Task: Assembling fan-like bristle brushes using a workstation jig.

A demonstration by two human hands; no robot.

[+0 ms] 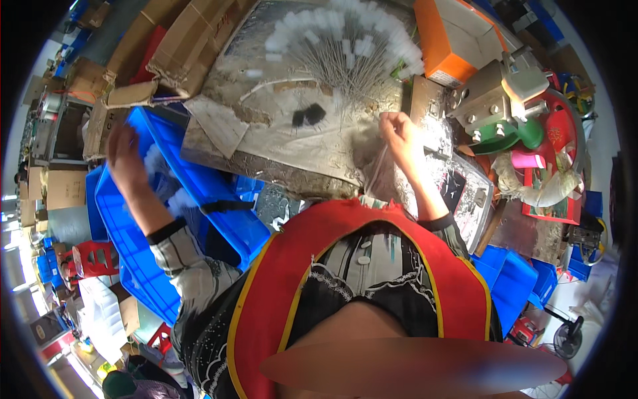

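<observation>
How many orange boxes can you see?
1. The orange box sits at the far edge of the worktable, beyond the right hand. Others may be hidden in the clutter.

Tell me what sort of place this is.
Probably a small workshop for hand assembly: a worn workbench spread with a fan of thin white-tipped sticks, blue plastic bins beside it, stacked cardboard boxes, and a metal bench machine.

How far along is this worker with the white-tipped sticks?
Done: a fan of sticks already lies spread on the table. In hand: the right hand pinches a clear bag by the fan, while the left hand reaches into the blue bin, where white tufts lie. Left: those tufts; how many cannot be told, as the hand is blurred.
</observation>
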